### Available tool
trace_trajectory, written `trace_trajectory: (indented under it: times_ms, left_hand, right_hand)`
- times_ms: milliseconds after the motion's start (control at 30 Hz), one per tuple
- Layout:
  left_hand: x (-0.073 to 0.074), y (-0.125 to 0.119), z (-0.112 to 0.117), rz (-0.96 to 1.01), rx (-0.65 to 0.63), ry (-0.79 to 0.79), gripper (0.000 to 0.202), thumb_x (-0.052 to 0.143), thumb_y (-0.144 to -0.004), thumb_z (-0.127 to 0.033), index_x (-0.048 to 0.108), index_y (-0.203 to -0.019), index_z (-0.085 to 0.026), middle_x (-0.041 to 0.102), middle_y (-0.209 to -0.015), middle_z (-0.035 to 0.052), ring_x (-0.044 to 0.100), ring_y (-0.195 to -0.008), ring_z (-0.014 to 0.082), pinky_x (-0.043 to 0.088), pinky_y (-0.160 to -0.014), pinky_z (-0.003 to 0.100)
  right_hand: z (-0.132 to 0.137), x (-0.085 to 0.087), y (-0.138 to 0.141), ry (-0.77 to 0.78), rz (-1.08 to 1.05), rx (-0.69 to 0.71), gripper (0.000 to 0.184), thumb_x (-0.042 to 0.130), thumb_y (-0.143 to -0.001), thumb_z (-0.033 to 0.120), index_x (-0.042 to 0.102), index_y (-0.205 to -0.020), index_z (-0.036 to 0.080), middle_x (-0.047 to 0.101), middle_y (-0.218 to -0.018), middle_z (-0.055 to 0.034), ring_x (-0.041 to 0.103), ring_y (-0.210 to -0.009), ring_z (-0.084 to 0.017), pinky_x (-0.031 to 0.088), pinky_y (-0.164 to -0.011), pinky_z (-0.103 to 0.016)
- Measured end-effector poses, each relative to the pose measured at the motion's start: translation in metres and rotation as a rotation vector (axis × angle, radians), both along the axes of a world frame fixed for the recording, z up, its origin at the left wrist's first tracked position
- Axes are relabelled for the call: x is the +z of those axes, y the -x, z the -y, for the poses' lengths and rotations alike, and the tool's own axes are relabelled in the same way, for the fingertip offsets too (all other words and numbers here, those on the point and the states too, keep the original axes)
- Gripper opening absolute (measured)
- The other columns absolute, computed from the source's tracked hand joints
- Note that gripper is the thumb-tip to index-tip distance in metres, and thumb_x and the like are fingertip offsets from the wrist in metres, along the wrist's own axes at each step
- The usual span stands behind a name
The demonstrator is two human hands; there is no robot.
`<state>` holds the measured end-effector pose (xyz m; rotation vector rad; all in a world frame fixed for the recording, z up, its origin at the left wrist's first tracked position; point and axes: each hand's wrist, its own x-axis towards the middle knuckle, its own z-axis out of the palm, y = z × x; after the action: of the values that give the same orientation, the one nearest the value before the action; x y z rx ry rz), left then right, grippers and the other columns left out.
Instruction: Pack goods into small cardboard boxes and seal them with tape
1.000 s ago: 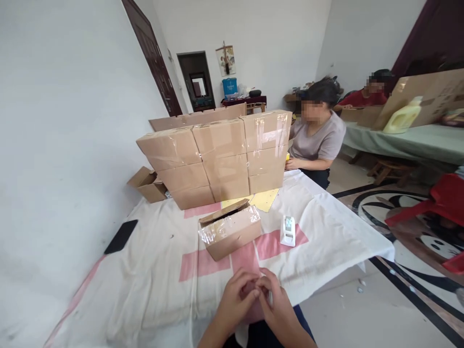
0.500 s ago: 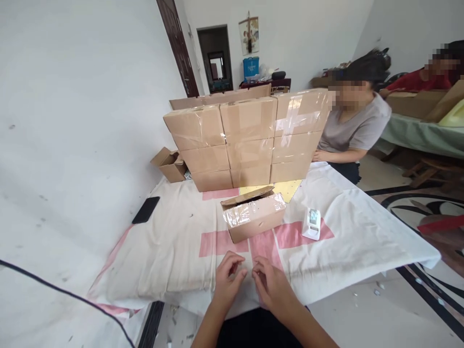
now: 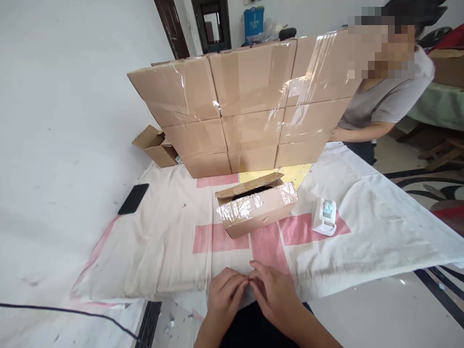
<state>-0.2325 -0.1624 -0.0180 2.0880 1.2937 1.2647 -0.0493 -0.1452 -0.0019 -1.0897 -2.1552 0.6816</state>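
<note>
At the near edge of the table my left hand (image 3: 226,295) and my right hand (image 3: 273,295) meet fingertip to fingertip. Both are closed in a pinch, and anything between the fingers is hidden or too small to make out. Beyond them lies a small cardboard box (image 3: 259,210) with shiny clear tape along its top edge and its flap partly raised. A white device with a small screen (image 3: 324,217) stands to the right of this box. Neither hand touches the box or the device.
A wall of stacked, taped cartons (image 3: 250,106) stands across the back of the table. An open carton (image 3: 157,150) and a flat black object (image 3: 133,198) are at the left. Behind the stack at right sits a person (image 3: 395,96). A pink-patterned cloth (image 3: 163,251) covers the table.
My hands have drawn together, so the fingertips that were apart now touch. The view has tilted down and come closer to the cartons. The small box and white device stay on the cloth.
</note>
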Motion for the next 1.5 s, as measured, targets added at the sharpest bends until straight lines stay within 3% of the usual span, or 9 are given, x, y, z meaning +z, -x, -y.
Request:
trace_trajectory:
  times_ms: [167, 300, 400, 533, 700, 833, 1033, 1167, 1500]
  left_hand:
    - [0.020, -0.005, -0.015, 0.193, 0.151, 0.074, 0.016, 0.056, -0.097, -0.014, 0.065, -0.084, -0.019, 0.059, -0.073, -0.0003, 0.057, -0.065, 0.0110, 0.044, -0.058, 0.020]
    - [0.061, 0.002, -0.039, 0.240, 0.194, 0.072, 0.015, 0.057, -0.097, -0.019, 0.063, -0.083, -0.020, 0.059, -0.074, -0.0005, 0.054, -0.067, 0.0116, 0.040, -0.059, 0.022]
    - [0.100, 0.010, -0.057, 0.217, 0.203, 0.122, 0.018, 0.055, -0.099, -0.025, 0.065, -0.086, -0.020, 0.062, -0.079, 0.0011, 0.054, -0.072, 0.0130, 0.038, -0.062, 0.024]
    - [0.140, 0.024, -0.084, 0.099, 0.229, 0.258, 0.023, 0.055, -0.099, -0.034, 0.066, -0.083, -0.020, 0.062, -0.080, 0.0005, 0.052, -0.072, 0.0137, 0.037, -0.065, 0.027]
    - [0.166, 0.045, -0.128, -0.053, 0.165, 0.470, 0.026, 0.057, -0.094, -0.040, 0.065, -0.081, -0.019, 0.061, -0.079, -0.0002, 0.050, -0.073, 0.0143, 0.038, -0.067, 0.027]
    - [0.182, 0.055, -0.155, -0.193, 0.044, 0.658, 0.031, 0.062, -0.088, -0.045, 0.065, -0.073, -0.018, 0.055, -0.072, -0.0015, 0.046, -0.067, 0.0129, 0.034, -0.060, 0.026]
    - [0.196, 0.053, -0.168, -0.223, -0.003, 0.728, 0.026, 0.066, -0.085, -0.043, 0.070, -0.075, -0.019, 0.057, -0.072, -0.0007, 0.049, -0.069, 0.0135, 0.037, -0.062, 0.027]
    - [0.196, 0.051, -0.164, -0.203, -0.046, 0.786, 0.025, 0.065, -0.086, -0.043, 0.073, -0.080, -0.020, 0.063, -0.077, 0.0003, 0.053, -0.073, 0.0142, 0.040, -0.065, 0.028]
    - [0.184, 0.048, -0.163, -0.333, 0.109, 0.677, 0.022, 0.068, -0.085, -0.042, 0.075, -0.083, -0.021, 0.067, -0.080, 0.0011, 0.053, -0.069, 0.0145, 0.039, -0.062, 0.027]
  right_hand:
    - [-0.028, 0.033, -0.012, -0.117, -0.028, -0.196, 0.045, 0.056, -0.087, 0.018, 0.047, -0.130, 0.019, 0.070, -0.081, -0.0027, 0.067, -0.072, -0.022, 0.053, -0.065, -0.035]
    - [-0.095, 0.078, -0.021, -0.553, -0.078, -0.309, 0.033, 0.056, -0.091, 0.019, 0.057, -0.124, 0.023, 0.072, -0.118, -0.0112, 0.063, -0.118, -0.032, 0.049, -0.098, -0.049]
    - [-0.149, 0.098, -0.016, -0.599, 0.134, -0.239, 0.032, 0.052, -0.098, 0.026, 0.063, -0.128, 0.023, 0.066, -0.137, -0.0087, 0.051, -0.137, -0.032, 0.030, -0.117, -0.056]
    - [-0.181, 0.095, -0.005, -0.568, 0.269, -0.118, 0.035, 0.045, -0.103, 0.028, 0.069, -0.126, 0.018, 0.069, -0.134, -0.0071, 0.059, -0.130, -0.028, 0.040, -0.113, -0.047]
    - [-0.177, 0.083, -0.006, -0.575, 0.281, -0.135, 0.039, 0.043, -0.104, 0.028, 0.068, -0.130, 0.016, 0.064, -0.141, -0.0068, 0.056, -0.135, -0.028, 0.042, -0.113, -0.046]
    - [-0.178, 0.083, -0.007, -0.582, 0.260, -0.143, 0.037, 0.044, -0.103, 0.029, 0.070, -0.127, 0.018, 0.066, -0.138, -0.0057, 0.058, -0.133, -0.028, 0.043, -0.112, -0.046]
    - [-0.182, 0.082, -0.007, -0.613, 0.216, -0.146, 0.036, 0.047, -0.102, 0.029, 0.073, -0.123, 0.017, 0.069, -0.133, -0.0068, 0.061, -0.128, -0.030, 0.045, -0.108, -0.046]
    - [-0.182, 0.082, -0.008, -0.626, 0.194, -0.149, 0.035, 0.047, -0.101, 0.029, 0.073, -0.122, 0.017, 0.070, -0.132, -0.0069, 0.062, -0.127, -0.030, 0.045, -0.106, -0.045]
    - [-0.182, 0.080, -0.010, -0.599, 0.150, -0.139, 0.034, 0.049, -0.100, 0.029, 0.073, -0.121, 0.018, 0.071, -0.131, -0.0070, 0.062, -0.127, -0.030, 0.044, -0.106, -0.046]
